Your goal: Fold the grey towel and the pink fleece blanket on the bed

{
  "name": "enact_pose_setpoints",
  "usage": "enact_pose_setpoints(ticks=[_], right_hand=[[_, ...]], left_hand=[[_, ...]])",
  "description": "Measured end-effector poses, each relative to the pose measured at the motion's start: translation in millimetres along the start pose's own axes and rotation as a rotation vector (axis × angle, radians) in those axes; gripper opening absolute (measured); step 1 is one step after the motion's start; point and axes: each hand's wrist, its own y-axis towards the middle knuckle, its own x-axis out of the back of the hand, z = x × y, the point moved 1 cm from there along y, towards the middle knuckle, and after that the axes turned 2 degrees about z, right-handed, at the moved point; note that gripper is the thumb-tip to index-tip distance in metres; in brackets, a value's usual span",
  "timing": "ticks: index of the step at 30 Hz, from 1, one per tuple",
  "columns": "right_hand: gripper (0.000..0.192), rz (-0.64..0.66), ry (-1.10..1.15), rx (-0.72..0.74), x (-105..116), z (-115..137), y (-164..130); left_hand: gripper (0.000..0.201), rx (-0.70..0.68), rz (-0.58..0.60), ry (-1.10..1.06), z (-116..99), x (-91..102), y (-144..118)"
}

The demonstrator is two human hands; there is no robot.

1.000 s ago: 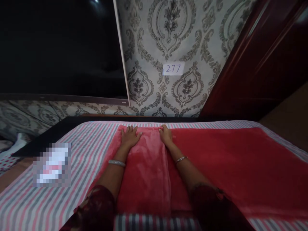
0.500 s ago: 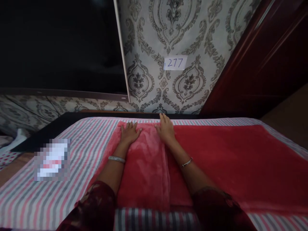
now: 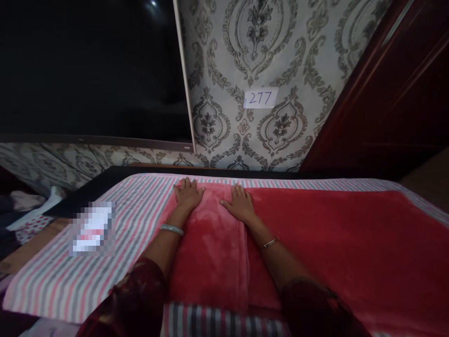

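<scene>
Near the far edge of the bed [image 3: 63, 281], both hands are lying flat and spread, palms down, gripping nothing: the left hand [image 3: 188, 193] is pressing on the far left corner of a folded strip of red fleece blanket [image 3: 210, 248], and the right hand [image 3: 239, 204] is resting a little nearer the person, on the strip's right edge where it is meeting the flat spread of the same blanket [image 3: 351, 252]. That folded strip is lying directly under and between the forearms, its long axis running straight away from the person toward the patterned wall [image 3: 280, 56], so its far end is pointing at the wall and its near end is reaching back toward the sleeves. The left hand is sitting slightly farther out along it than the right. To the left, striped sheet is showing bare, with a blurred-out item [image 3: 91, 228] lying well apart from the hands; a paper label reading 277 [image 3: 260, 98] is stuck on the wall beyond
</scene>
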Motion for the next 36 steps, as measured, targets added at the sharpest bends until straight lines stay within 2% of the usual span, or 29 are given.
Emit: enact_pose_setpoints(ticks=[2, 4, 6, 8, 10, 12, 16, 20, 24, 28, 31, 33, 36], right_hand=[[0.091, -0.007, -0.001, 0.000, 0.8, 0.8, -1.0], [0.087, 0.002, -0.004, 0.001, 1.6, 1.0, -2.0], [0.078, 0.023, -0.015, 0.004, 2.2, 0.7, -2.8], [0.072, 0.036, -0.021, 0.005, 2.2, 0.6, -3.3], [0.074, 0.028, -0.014, 0.006, 1.2, 0.6, -3.2], [0.080, 0.003, 0.002, 0.008, -0.4, 0.4, -2.6], [0.092, -0.023, 0.027, 0.010, -3.6, -0.6, -1.1], [0.095, 0.003, 0.031, 0.007, -5.2, -1.5, -0.4], [0.094, -0.003, 0.040, 0.011, -7.0, -2.6, 0.3], [0.092, 0.018, 0.031, 0.015, -2.2, -4.0, 2.8], [0.089, 0.047, 0.059, -0.011, 10.1, -0.9, -1.1], [0.087, 0.023, 0.073, -0.003, 19.9, 4.8, -12.5], [0.081, -0.047, 0.045, 0.108, 26.6, 16.7, -44.1]], left_hand=[[0.068, -0.126, 0.048, -0.025, -13.5, 4.5, -3.5], [0.061, -0.356, 0.116, -0.051, -32.6, 2.5, -9.9], [0.058, -0.564, 0.171, -0.065, -50.1, -5.5, -18.1], [0.060, -0.660, 0.198, -0.072, -58.9, -15.7, -24.4], [0.061, -0.628, 0.170, -0.058, -55.5, -22.9, -25.4], [0.060, -0.548, 0.129, -0.020, -40.9, -24.8, -20.3], [0.064, -0.348, 0.087, 0.064, 9.7, -17.3, 1.0], [0.065, -0.124, 0.117, 0.034, 59.0, -10.6, 17.5], [0.064, -0.024, 0.139, -0.003, 80.4, -6.9, 22.3], [0.069, 0.028, 0.143, -0.018, 76.5, 4.2, 20.5], [0.075, 0.025, 0.114, -0.025, 58.9, 15.1, 5.6], [0.071, -0.068, 0.104, -0.041, 38.5, 17.4, -16.9], [0.067, -0.317, 0.099, -0.116, 1.4, 8.1, -67.3]])
